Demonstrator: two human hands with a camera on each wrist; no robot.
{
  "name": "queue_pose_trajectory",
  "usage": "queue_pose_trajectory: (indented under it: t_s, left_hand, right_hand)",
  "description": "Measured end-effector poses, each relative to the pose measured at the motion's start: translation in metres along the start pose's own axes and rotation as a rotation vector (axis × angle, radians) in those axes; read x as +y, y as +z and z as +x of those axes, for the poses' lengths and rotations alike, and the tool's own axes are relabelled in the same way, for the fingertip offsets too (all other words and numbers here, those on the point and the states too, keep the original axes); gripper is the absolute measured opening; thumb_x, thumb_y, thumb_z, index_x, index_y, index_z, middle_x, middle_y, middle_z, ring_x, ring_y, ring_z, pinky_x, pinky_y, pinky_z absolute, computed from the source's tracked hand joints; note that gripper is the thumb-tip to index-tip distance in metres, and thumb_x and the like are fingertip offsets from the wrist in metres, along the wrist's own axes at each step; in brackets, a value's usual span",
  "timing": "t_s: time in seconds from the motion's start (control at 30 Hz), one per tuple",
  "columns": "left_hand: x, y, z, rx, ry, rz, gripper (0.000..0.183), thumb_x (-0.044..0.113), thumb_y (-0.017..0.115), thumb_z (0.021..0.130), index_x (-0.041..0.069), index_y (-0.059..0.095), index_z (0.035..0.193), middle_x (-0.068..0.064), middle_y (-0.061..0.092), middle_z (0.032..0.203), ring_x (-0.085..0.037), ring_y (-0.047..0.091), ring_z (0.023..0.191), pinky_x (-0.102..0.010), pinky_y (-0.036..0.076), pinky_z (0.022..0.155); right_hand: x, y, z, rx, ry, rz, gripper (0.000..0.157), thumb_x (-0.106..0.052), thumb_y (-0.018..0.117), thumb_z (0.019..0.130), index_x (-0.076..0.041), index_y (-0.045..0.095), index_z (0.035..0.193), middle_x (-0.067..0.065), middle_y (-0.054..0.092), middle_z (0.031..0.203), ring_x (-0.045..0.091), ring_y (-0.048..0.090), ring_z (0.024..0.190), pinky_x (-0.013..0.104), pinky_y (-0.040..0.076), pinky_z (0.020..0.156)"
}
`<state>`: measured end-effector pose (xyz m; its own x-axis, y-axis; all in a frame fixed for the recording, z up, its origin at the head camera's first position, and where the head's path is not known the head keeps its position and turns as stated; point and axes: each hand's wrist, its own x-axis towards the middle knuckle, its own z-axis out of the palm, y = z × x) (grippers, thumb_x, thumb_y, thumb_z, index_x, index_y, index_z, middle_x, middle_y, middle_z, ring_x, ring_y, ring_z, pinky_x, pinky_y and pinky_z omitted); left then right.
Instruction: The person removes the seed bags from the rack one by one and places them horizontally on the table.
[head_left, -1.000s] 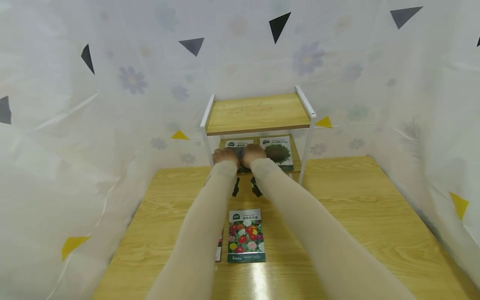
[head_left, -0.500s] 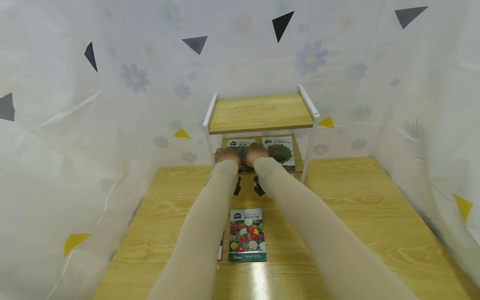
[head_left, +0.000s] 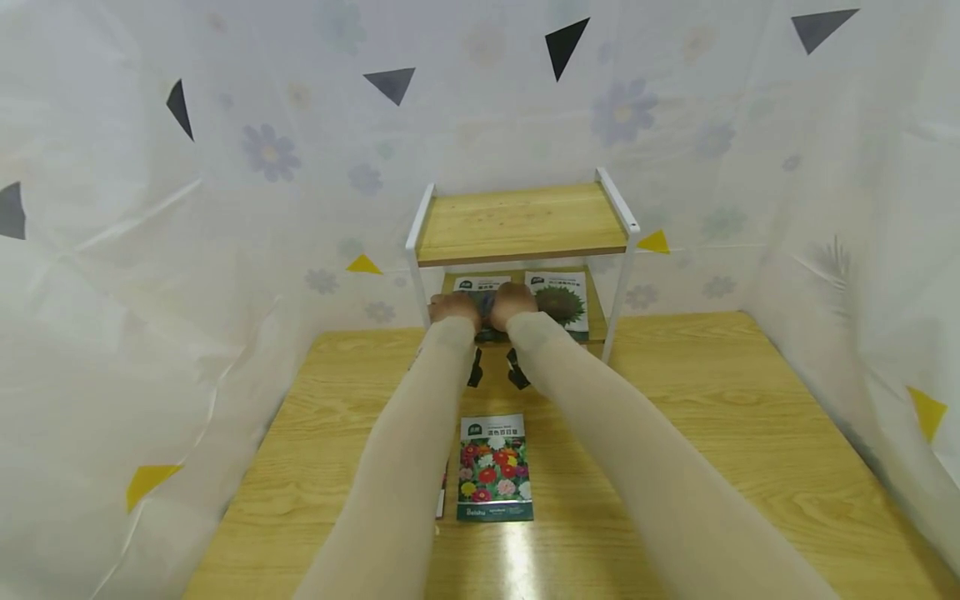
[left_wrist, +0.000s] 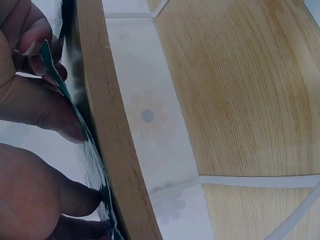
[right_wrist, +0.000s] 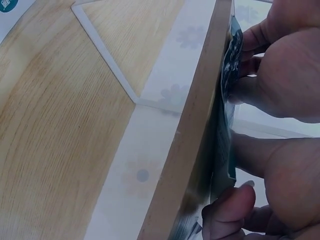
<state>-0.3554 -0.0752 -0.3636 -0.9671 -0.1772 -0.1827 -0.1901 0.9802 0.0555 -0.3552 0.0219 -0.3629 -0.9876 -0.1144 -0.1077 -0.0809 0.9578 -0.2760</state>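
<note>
Both hands are over the lower shelf board (head_left: 595, 346) of a small white-framed rack. My left hand (head_left: 456, 310) and right hand (head_left: 513, 305) are close together at the front edge of a seed packet (head_left: 483, 284) with a white top and dark green lower part. In the right wrist view, the right thumb and a finger (right_wrist: 227, 207) pinch the packet's lower corner. The left thumb (right_wrist: 240, 90) lies against the packet's face, with fingers curled by its edge. To the right lies a seed packet with a green sunflower-like head (head_left: 561, 307), partly covered by the right hand.
The rack's upper board (head_left: 517, 221) spans above the hands. On the wooden table (head_left: 720, 433) lies a packet with mixed flowers (head_left: 495, 471), between the forearms. Another packet (head_left: 441, 493) is mostly hidden under the left arm. A patterned white sheet (head_left: 480, 125) hangs behind.
The head view has shifted slightly. Both hands stay on the same packet at the shelf's front edge, with only small finger movement.
</note>
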Motion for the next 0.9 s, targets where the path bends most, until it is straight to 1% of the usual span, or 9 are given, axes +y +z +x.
queue_pose_trajectory:
  t_s: [0.1, 0.2, 0.4, 0.67, 0.77, 0.9]
  left_hand:
    - [-0.005, 0.000, 0.002, -0.004, 0.015, -0.030, 0.052, 0.028, 0.064, 0.079, 0.003, 0.054, 0.123, -0.016, 0.051, 0.110, -0.029, 0.042, 0.102, -0.040, 0.039, 0.085]
    - [-0.004, 0.001, 0.004, -0.004, 0.010, -0.038, 0.050, 0.028, 0.064, 0.078, 0.003, 0.056, 0.120, -0.016, 0.052, 0.108, -0.029, 0.043, 0.102, -0.040, 0.039, 0.085]
    - [0.000, 0.002, 0.002, 0.000, -0.021, -0.007, 0.043, 0.027, 0.065, 0.080, 0.005, 0.059, 0.116, -0.012, 0.054, 0.102, -0.027, 0.044, 0.098, -0.039, 0.039, 0.085]
    - [0.000, 0.000, -0.007, 0.027, -0.028, -0.001, 0.041, 0.028, 0.065, 0.080, 0.005, 0.060, 0.114, -0.011, 0.055, 0.103, -0.027, 0.044, 0.100, -0.038, 0.038, 0.086]
    - [0.000, -0.001, -0.011, 0.037, -0.032, -0.006, 0.040, 0.028, 0.064, 0.081, 0.005, 0.061, 0.113, -0.010, 0.056, 0.103, -0.027, 0.045, 0.100, -0.038, 0.038, 0.086]
    - [-0.001, -0.001, -0.012, 0.054, -0.030, -0.020, 0.037, 0.028, 0.062, 0.082, 0.006, 0.061, 0.112, -0.008, 0.057, 0.104, -0.028, 0.045, 0.099, -0.038, 0.038, 0.086]
  right_hand:
    - [-0.001, 0.000, -0.002, 0.014, -0.004, 0.004, 0.049, -0.029, 0.059, 0.087, 0.000, 0.051, 0.125, 0.014, 0.053, 0.121, 0.029, 0.049, 0.111, 0.037, 0.043, 0.090]
    - [-0.003, 0.001, -0.003, 0.023, -0.004, 0.031, 0.053, -0.031, 0.061, 0.086, 0.001, 0.049, 0.127, 0.014, 0.052, 0.122, 0.029, 0.050, 0.110, 0.037, 0.044, 0.088]
    - [-0.003, 0.003, -0.005, 0.030, -0.006, 0.056, 0.069, -0.030, 0.063, 0.085, 0.006, 0.033, 0.136, 0.019, 0.039, 0.135, 0.032, 0.045, 0.117, 0.039, 0.041, 0.092]
    - [-0.002, 0.007, -0.003, 0.024, -0.001, 0.089, 0.075, -0.026, 0.056, 0.088, 0.010, 0.017, 0.140, 0.022, 0.040, 0.134, 0.033, 0.046, 0.116, 0.039, 0.044, 0.088]
    - [-0.001, 0.009, -0.003, 0.033, -0.007, 0.123, 0.076, -0.026, 0.059, 0.086, 0.009, 0.018, 0.140, 0.022, 0.040, 0.134, 0.033, 0.045, 0.116, 0.040, 0.044, 0.088]
    - [0.004, 0.010, -0.002, 0.066, -0.025, 0.192, 0.069, -0.023, 0.062, 0.083, 0.007, 0.031, 0.137, 0.020, 0.040, 0.134, 0.034, 0.045, 0.115, 0.041, 0.043, 0.088]
